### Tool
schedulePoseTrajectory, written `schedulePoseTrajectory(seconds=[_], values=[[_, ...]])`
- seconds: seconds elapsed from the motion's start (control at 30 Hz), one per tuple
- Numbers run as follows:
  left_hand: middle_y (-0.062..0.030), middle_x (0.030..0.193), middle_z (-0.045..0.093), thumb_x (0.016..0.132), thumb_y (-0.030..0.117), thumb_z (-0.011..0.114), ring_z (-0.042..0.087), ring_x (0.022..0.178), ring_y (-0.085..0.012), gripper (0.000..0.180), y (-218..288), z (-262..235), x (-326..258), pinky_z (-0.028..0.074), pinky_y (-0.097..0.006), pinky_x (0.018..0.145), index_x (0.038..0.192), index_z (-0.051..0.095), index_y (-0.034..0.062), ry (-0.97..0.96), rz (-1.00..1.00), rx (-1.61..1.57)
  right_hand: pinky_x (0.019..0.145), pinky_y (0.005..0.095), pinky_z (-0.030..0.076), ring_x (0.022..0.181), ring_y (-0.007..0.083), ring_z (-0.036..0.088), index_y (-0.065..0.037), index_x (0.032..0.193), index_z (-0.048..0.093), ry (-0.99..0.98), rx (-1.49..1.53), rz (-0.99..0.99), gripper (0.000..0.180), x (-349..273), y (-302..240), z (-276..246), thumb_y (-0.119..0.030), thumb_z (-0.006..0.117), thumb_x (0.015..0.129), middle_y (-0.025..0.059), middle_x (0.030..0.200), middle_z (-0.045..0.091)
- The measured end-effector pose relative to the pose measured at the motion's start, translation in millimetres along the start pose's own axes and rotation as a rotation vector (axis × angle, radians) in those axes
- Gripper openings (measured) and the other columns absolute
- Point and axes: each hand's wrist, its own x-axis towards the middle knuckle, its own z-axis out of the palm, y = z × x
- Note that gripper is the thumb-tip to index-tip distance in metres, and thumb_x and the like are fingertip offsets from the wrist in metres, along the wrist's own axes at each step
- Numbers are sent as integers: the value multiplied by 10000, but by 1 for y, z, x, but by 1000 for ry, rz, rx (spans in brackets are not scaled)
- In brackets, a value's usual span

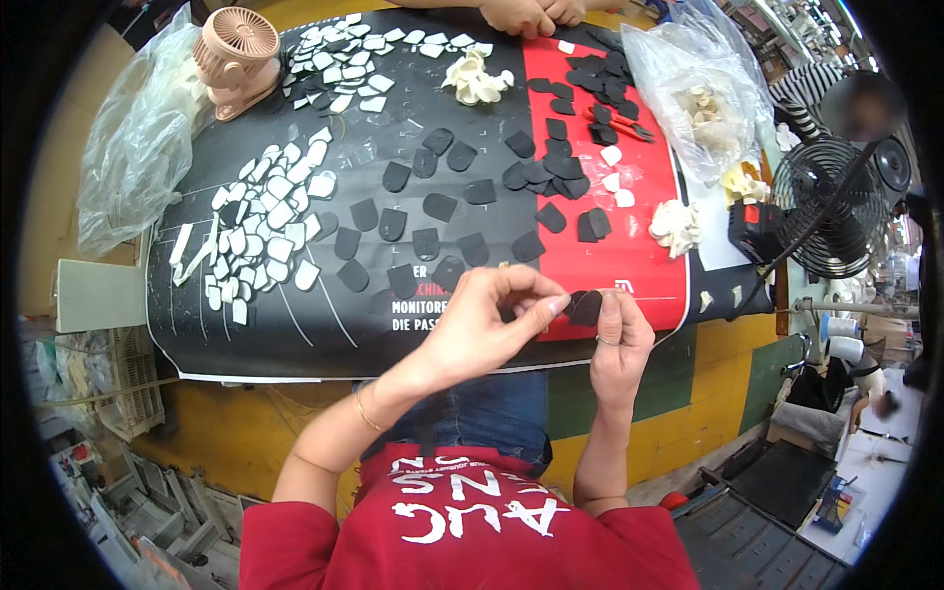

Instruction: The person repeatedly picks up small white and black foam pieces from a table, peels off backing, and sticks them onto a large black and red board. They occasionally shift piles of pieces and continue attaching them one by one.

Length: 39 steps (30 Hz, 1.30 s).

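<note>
My right hand (621, 339) pinches a small black tongue-shaped piece (587, 308) above the near edge of the table. My left hand (492, 315) reaches across to the same piece, with thumb and fingertips touching its left edge. Both hands hover over a black and red printed mat (324, 334). Several more black pieces (433, 231) lie spread across the mat just beyond my hands. White pieces of similar shape (265, 221) lie in a cluster at the mat's left.
A pink desk fan (234, 54) stands at the far left, a black fan (831, 206) at the right. Clear plastic bags (138, 147) (703, 79) flank the mat. Cream foam clumps (475, 79) (677, 226) lie on it. Another person's hands (531, 15) rest at the far edge.
</note>
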Motion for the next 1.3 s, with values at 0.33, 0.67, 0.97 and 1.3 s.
schedulePoseTrajectory(seconds=[0.33, 0.67, 0.97, 1.3], values=[[-99, 948, 682, 901, 19, 681, 630, 786, -151, 105, -37, 14, -51, 505, -281, 695, 991, 695, -33, 438, 317, 148, 723, 265, 520, 780, 179, 646, 46, 1030, 697, -59, -123, -109, 169, -30, -6, 46, 2, 733, 871, 142, 967, 687], [-59, 997, 597, 979, 44, 610, 549, 878, -104, 103, -40, 3, -53, 458, -242, 786, 1027, 623, -46, 151, 235, -74, 670, 222, 455, 794, 69, 531, 37, 966, 660, -179, 353, 192, 91, -24, -1, 32, -53, 644, 973, 57, 962, 622], [-93, 816, 645, 938, 22, 618, 625, 802, -182, 69, -31, 1, -36, 478, -299, 765, 948, 677, -11, 232, 192, 272, 621, 232, 460, 686, 52, 533, 67, 1033, 668, 26, -249, 260, 175, 23, 15, -10, -96, 617, 998, 16, 796, 616], [-59, 939, 622, 845, 95, 686, 588, 880, -254, 239, -34, -8, 2, 413, -403, 825, 1084, 699, 83, 490, 413, 1188, 615, 343, 483, 671, 212, 606, -13, 1065, 735, 155, -574, 12, 179, 37, 33, -10, -135, 681, 945, 116, 869, 630]])
